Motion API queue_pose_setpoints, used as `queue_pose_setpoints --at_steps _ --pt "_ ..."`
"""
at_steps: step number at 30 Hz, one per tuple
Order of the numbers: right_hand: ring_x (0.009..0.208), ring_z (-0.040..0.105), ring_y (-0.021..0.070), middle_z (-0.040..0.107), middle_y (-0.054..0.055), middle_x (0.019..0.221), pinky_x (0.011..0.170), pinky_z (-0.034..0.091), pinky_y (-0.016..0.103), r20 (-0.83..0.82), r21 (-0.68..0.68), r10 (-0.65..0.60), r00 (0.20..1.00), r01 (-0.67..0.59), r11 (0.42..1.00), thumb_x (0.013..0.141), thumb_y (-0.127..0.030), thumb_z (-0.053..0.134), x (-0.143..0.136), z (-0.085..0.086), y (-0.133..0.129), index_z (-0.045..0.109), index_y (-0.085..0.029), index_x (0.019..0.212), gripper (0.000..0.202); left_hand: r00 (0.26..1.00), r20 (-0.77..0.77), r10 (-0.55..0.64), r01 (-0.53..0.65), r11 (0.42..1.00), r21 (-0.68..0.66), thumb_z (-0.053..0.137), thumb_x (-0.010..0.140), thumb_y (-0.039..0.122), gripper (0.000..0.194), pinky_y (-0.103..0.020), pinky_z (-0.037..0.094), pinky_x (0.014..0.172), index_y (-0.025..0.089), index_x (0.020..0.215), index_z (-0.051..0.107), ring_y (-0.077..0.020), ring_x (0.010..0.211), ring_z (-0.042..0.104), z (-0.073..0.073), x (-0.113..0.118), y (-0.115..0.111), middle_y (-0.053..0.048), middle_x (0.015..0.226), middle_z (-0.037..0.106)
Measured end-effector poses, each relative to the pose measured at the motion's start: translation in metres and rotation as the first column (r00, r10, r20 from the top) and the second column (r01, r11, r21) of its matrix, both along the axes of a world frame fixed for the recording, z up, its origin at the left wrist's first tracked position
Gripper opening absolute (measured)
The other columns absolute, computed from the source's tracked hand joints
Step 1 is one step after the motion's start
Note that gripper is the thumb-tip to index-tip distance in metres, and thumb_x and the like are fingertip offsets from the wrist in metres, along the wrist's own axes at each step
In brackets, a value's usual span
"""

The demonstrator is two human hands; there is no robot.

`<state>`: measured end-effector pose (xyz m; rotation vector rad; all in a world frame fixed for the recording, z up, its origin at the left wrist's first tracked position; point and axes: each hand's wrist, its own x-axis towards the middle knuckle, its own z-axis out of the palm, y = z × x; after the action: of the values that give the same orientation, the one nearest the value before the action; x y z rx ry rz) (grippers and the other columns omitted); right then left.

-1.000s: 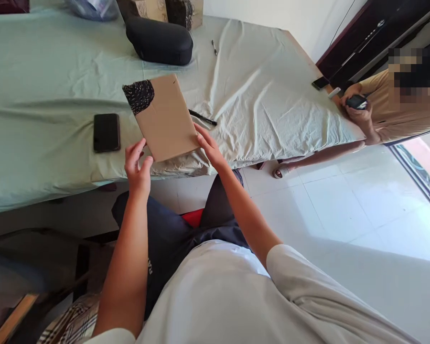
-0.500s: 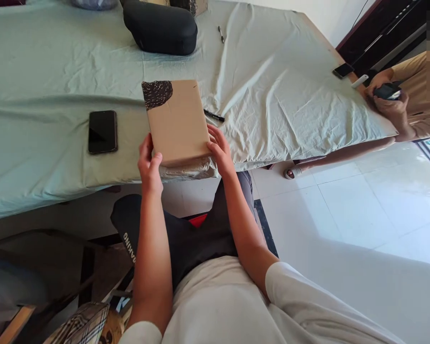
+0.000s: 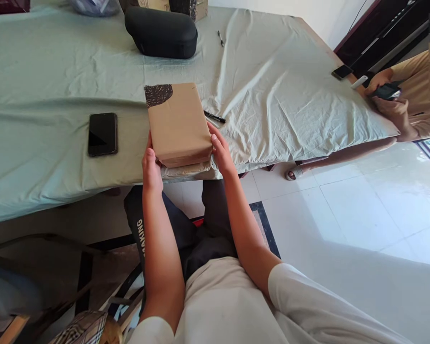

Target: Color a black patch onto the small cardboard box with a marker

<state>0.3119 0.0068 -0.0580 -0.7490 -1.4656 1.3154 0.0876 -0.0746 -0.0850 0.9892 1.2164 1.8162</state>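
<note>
A brown paper-wrapped box (image 3: pixel 178 125) with a black patterned corner lies flat near the front edge of a table covered by a pale green cloth (image 3: pixel 272 95). My left hand (image 3: pixel 151 168) grips the box's near left corner. My right hand (image 3: pixel 220 152) presses against its right side. A black pen (image 3: pixel 214 117) lies on the cloth just right of the box. A black phone (image 3: pixel 102 134) lies face up to the box's left.
A black padded case (image 3: pixel 161 31) and another pen (image 3: pixel 220 38) sit farther back. Another person's hand (image 3: pixel 387 98) holds a dark device at the table's right corner, near a phone (image 3: pixel 341 72). White tiled floor (image 3: pixel 361 200) lies to the right.
The box went from tilted up in both hands to lying flat on the cloth near the table edge. My hands slid to its near sides.
</note>
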Motion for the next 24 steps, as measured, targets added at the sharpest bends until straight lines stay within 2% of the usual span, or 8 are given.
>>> queue_pose_setpoints --at_steps 3,8,10,12,15,18,24 --pt "0.170 0.050 0.0310 0.059 0.001 0.178 0.141 0.045 0.051 -0.086 -0.032 0.034 0.996 -0.037 0.999 0.099 -0.086 0.071 -0.001 0.000 -0.001 0.068 -0.034 0.163 0.082 1.000 0.012 0.006 -0.006 1.000 0.002 0.064 0.087 0.099 0.094 -0.053 0.048 0.138 0.035 0.155 0.076 -0.0367 0.172 0.050 -0.002 0.000 0.003 -0.010 0.173 0.066" --pt "0.167 0.053 0.0328 0.065 0.007 0.172 0.140 0.044 0.053 -0.101 -0.002 0.021 0.995 -0.021 1.000 0.093 -0.082 0.076 -0.005 -0.002 0.007 0.067 -0.024 0.160 0.089 1.000 -0.009 -0.012 0.012 1.000 -0.012 0.069 0.081 0.098 0.100 -0.053 0.051 0.136 0.036 0.159 0.074 -0.0393 0.172 0.050 0.003 -0.004 0.004 -0.008 0.177 0.062" --pt "0.161 0.059 0.0342 0.066 0.010 0.171 0.138 0.047 0.058 -0.110 0.007 0.037 0.993 -0.036 0.999 0.090 -0.080 0.077 -0.008 -0.005 0.010 0.065 -0.025 0.159 0.089 0.998 -0.048 -0.029 0.028 1.000 -0.012 0.070 0.080 0.095 0.100 -0.053 0.050 0.137 0.037 0.161 0.072 -0.0392 0.173 0.048 0.005 -0.004 0.003 -0.007 0.178 0.061" --pt "0.158 0.062 0.0347 0.067 0.007 0.171 0.137 0.047 0.056 -0.113 0.039 0.024 0.993 -0.019 0.999 0.089 -0.085 0.070 -0.010 -0.010 0.011 0.070 -0.027 0.156 0.089 0.996 -0.081 -0.020 0.020 1.000 -0.004 0.069 0.079 0.095 0.103 -0.053 0.049 0.138 0.037 0.165 0.068 -0.0387 0.174 0.046 0.005 -0.002 0.002 -0.007 0.179 0.060" --pt "0.167 0.054 0.0334 0.065 0.001 0.174 0.137 0.043 0.047 -0.125 0.088 -0.040 0.991 0.051 0.995 0.093 -0.094 0.056 -0.015 -0.017 0.007 0.076 -0.028 0.153 0.091 0.996 -0.088 0.019 -0.017 1.000 0.018 0.067 0.078 0.098 0.109 -0.053 0.045 0.140 0.035 0.167 0.066 -0.0380 0.175 0.046 0.001 0.002 0.001 -0.010 0.180 0.059" --pt "0.173 0.047 0.0310 0.061 0.005 0.178 0.144 0.038 0.050 -0.139 0.084 -0.071 0.988 0.083 0.993 0.095 -0.089 0.064 -0.018 -0.022 0.002 0.073 -0.030 0.158 0.087 0.997 -0.074 0.023 -0.021 0.999 0.029 0.067 0.078 0.100 0.110 -0.052 0.041 0.142 0.034 0.165 0.067 -0.0380 0.175 0.046 -0.003 0.004 0.000 -0.012 0.179 0.060" --pt "0.168 0.053 0.0341 0.065 0.005 0.173 0.141 0.041 0.048 -0.154 0.078 -0.058 0.986 0.071 0.994 0.093 -0.092 0.067 -0.014 -0.032 0.000 0.072 -0.029 0.160 0.092 0.992 -0.130 0.006 -0.001 0.999 0.039 0.067 0.080 0.102 0.114 -0.053 0.041 0.143 0.035 0.172 0.061 -0.0401 0.177 0.043 -0.007 0.002 -0.006 -0.011 0.183 0.056"
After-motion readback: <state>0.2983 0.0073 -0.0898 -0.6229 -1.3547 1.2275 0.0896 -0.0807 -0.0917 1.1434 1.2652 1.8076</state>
